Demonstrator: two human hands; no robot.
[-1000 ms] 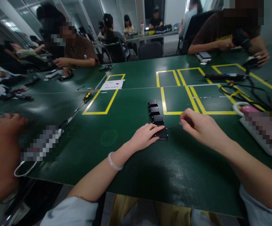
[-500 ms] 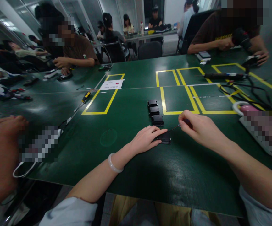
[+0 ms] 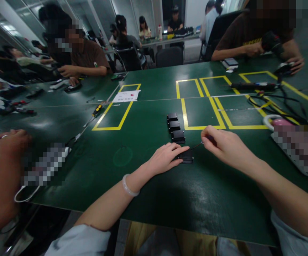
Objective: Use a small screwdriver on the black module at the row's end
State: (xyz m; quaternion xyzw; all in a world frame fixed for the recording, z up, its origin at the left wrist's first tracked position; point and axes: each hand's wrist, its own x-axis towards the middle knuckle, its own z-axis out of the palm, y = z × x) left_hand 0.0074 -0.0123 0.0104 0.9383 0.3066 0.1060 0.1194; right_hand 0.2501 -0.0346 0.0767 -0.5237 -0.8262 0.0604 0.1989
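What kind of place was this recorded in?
Probably a workshop: a long, dark-green table bearing yellow tape outlines, a yellow-and-black-handled screwdriver, and a row of small, black, rectangular blocks.

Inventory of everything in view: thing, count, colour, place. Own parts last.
worktop: 1, green, centre
black blocks: 4, black, centre
slim tool: 1, dark, at nearest block
screwdriver: 1, yellow and black, left
paper sheet: 1, white, left
tape outlines: several, yellow, beyond blocks
rod: 1, black, right
cable tangle: 1, black, right
pixelated item: 1, grey, left
rounded item: 1, white and pink, right
chairs: several, black, background
co-workers: several, mixed clothing, left and beyond
bracelet: 1, white, left wrist
sleeves: 2, pale blue, bottom
left hand: 1, bare, on nearest block
right hand: 1, bare, pinching slim tool
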